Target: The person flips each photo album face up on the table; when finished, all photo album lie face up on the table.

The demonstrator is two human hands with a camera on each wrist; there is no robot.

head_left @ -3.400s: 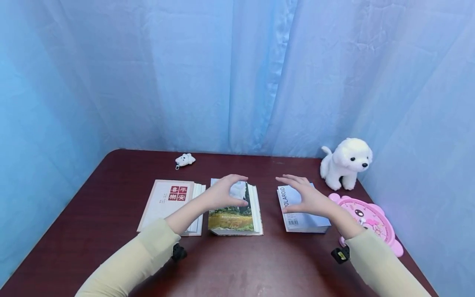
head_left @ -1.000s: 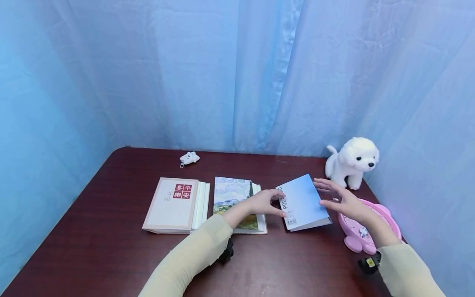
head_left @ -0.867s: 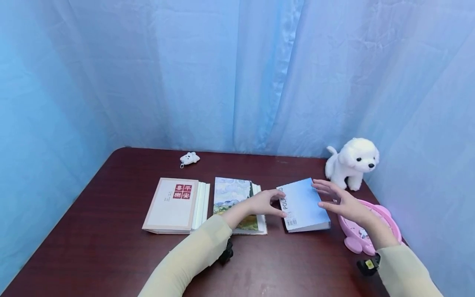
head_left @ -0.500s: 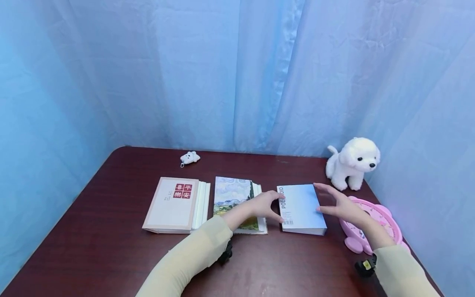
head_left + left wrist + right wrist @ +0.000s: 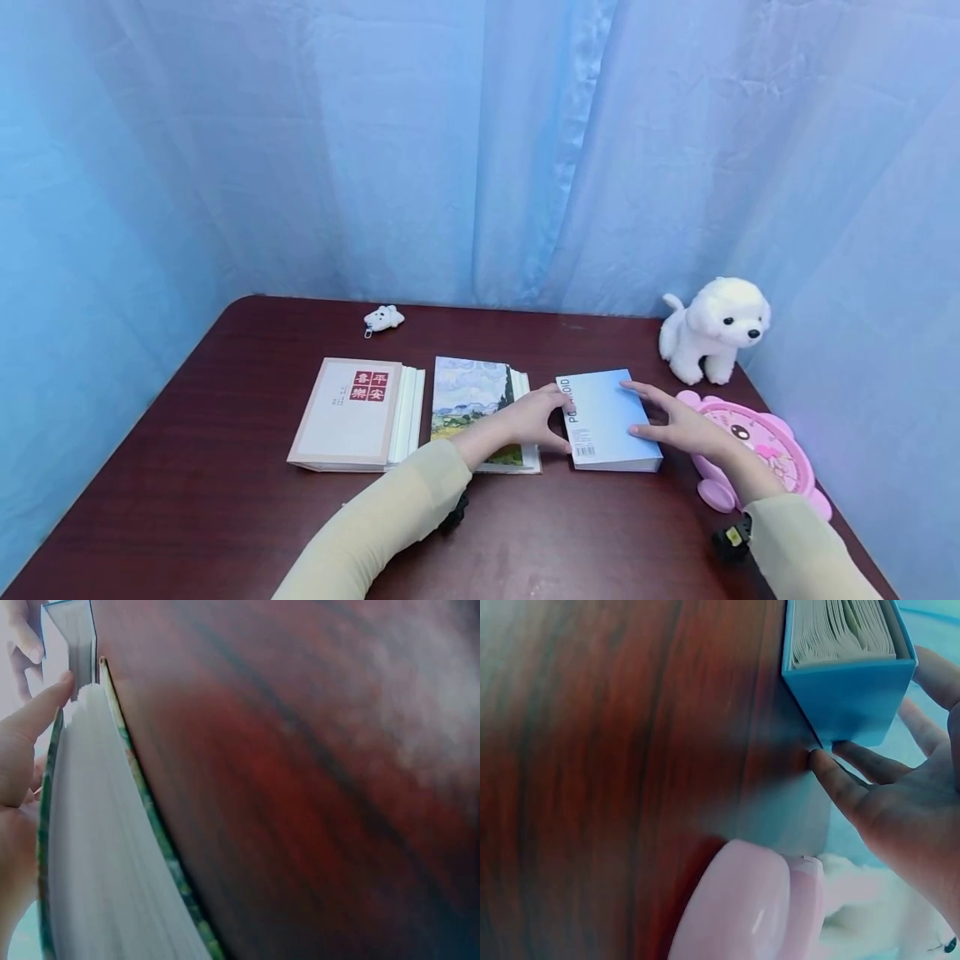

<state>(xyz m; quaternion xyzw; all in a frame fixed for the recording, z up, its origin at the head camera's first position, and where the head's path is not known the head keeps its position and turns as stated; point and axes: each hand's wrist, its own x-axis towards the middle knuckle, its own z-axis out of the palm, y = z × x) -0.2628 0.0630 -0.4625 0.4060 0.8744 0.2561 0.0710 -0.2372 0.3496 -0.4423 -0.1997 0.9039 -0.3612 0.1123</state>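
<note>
A pale blue photo album (image 5: 607, 417) marked POLAROID lies flat on the table between my two hands. My left hand (image 5: 536, 417) reaches over the landscape-covered photo album (image 5: 468, 392), with fingertips and thumb spread along the blue album's left edge. On the opposite side, my right hand (image 5: 678, 421) has its thumb and index finger at the blue album's right edge. The right wrist view shows its spine (image 5: 855, 701) beside the nearly straight fingers (image 5: 840, 784). In the left wrist view, the landscape album's page block (image 5: 112, 825) fills the foreground, and my thumb (image 5: 49, 705) points toward the blue album.
A cream album (image 5: 348, 417) with red characters lies at the left. A small white plush charm (image 5: 383, 319) sits toward the back. At the right are a white plush dog (image 5: 712, 329) and a pink animal-faced clock (image 5: 783, 454). Blue curtains (image 5: 375, 150) surround the table (image 5: 247, 400).
The hands have come to the blue album's two sides. The album was turned and tilted a second ago, then came down flat and straighter, and has since shifted slightly left with the right hand.
</note>
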